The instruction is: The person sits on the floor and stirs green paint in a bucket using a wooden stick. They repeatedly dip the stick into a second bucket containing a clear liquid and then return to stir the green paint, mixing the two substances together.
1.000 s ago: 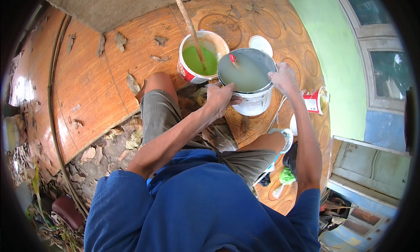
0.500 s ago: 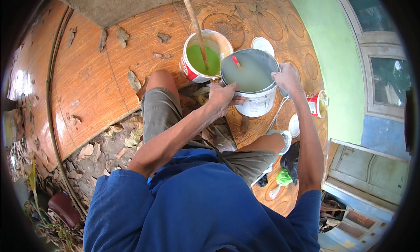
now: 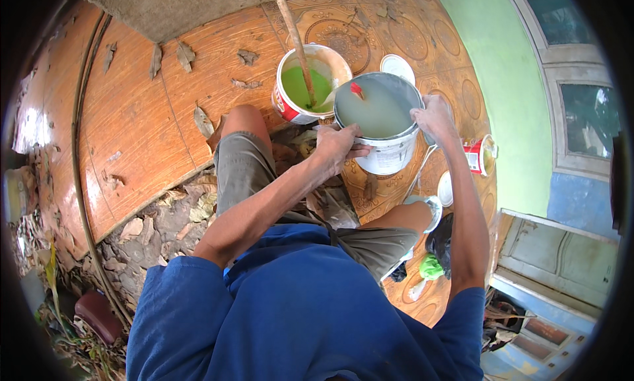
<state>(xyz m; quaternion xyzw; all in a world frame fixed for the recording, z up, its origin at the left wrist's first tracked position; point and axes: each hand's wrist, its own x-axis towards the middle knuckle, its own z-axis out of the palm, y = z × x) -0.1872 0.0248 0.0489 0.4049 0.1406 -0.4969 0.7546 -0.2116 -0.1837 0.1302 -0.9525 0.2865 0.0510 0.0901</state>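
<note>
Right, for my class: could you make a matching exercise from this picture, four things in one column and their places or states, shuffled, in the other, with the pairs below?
Things
1. Wooden stick
2. Grey-rimmed bucket
3. Right hand
4. Small red can

Places and states
A. Gripping the right side of a rim
B. Beside the green wall
C. Lower end in green liquid
D. Filled with cloudy liquid

Pairs: 1-C, 2-D, 3-A, 4-B
</note>
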